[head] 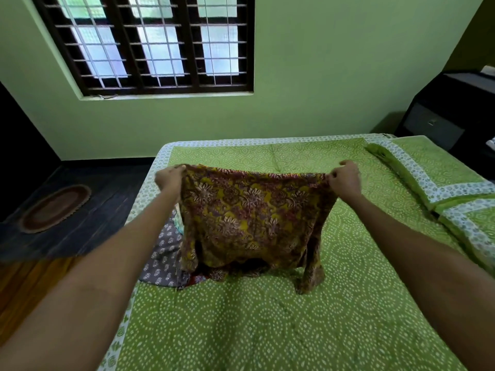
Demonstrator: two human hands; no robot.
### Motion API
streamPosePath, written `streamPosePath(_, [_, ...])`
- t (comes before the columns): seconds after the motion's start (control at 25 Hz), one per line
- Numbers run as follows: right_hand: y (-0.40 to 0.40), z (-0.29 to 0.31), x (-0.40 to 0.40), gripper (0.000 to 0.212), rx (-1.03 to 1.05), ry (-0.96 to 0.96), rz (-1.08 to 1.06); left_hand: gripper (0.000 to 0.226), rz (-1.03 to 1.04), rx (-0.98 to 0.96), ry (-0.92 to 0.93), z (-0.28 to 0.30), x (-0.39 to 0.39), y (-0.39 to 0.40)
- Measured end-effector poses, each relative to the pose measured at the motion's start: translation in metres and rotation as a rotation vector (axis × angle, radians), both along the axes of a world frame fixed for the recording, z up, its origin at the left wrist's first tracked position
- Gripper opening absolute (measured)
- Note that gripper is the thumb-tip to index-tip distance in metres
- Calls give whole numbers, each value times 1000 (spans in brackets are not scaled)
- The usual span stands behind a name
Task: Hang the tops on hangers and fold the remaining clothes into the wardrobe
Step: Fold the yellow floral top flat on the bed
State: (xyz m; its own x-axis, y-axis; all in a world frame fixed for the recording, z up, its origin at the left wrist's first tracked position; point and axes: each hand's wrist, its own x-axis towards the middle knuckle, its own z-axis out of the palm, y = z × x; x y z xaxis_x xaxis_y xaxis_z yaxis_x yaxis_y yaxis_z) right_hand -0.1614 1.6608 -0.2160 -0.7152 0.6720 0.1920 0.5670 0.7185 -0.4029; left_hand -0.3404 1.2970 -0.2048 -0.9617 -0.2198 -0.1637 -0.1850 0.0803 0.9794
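Note:
A brown and mustard floral garment (249, 218) hangs spread out above the bed (267, 325). My left hand (170, 178) grips its upper left corner and my right hand (344, 178) pinches its upper right corner, both arms stretched forward. The garment's lower edge and one hanging end touch the green bedspread. Partly hidden behind it on the bed's left side lies a grey garment with white flower print (163, 253), with a bit of light blue-green cloth (179, 220) above it.
Two green pillows (439, 175) lie along the bed's right side. A dark cabinet (452, 113) stands at the far right. An oval brown mat (55, 207) lies on the dark floor to the left. A barred window (158, 44) sits in the green wall.

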Motion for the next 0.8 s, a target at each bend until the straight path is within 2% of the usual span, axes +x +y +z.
streamPosePath(0.08, [-37, -2, -10, 28, -100, -51, 40, 9, -168, -125, 72, -4, 26, 35])
streamPosePath(0.12, [-55, -6, -14, 27, -253, -45, 73, 16, -291, -182, 106, -13, 36, 50])
streamPosePath(0.2, [-92, -5, -20, 30, -818, 109, 54, 31, -494, -272, 178, -24, 57, 74])
streamPosePath(0.24, [-107, -2, -22, 28, -1087, 211, 19, 25, -585, -311, 227, -27, 68, 84])
streamPosePath(0.28, [-117, 1, -26, 25, -1240, 300, 10, 17, -673, -348, 302, -28, 76, 91])
streamPosePath(0.32, [-123, 3, -29, 24, -1289, 352, 19, 19, -752, -365, 364, -28, 83, 98])
streamPosePath(0.44, [-129, 13, -31, 22, -1302, 416, 58, 16, -843, -383, 475, -21, 97, 104])
streamPosePath(0.56, [-128, 15, -28, 16, -1375, 409, 77, 10, -773, -394, 540, -19, 96, 103])
streamPosePath(0.6, [-127, 16, -27, 14, -1308, 380, 104, 9, -754, -380, 558, -16, 98, 103])
streamPosePath(0.64, [-124, 16, -27, 15, -1135, 336, 139, 11, -735, -372, 568, -14, 97, 103])
streamPosePath(0.72, [-116, 15, -25, 24, -680, 310, 264, 14, -727, -355, 557, -9, 92, 99])
streamPosePath(0.8, [-109, 14, -21, 18, -531, 329, 450, 15, -736, -341, 523, -5, 83, 93])
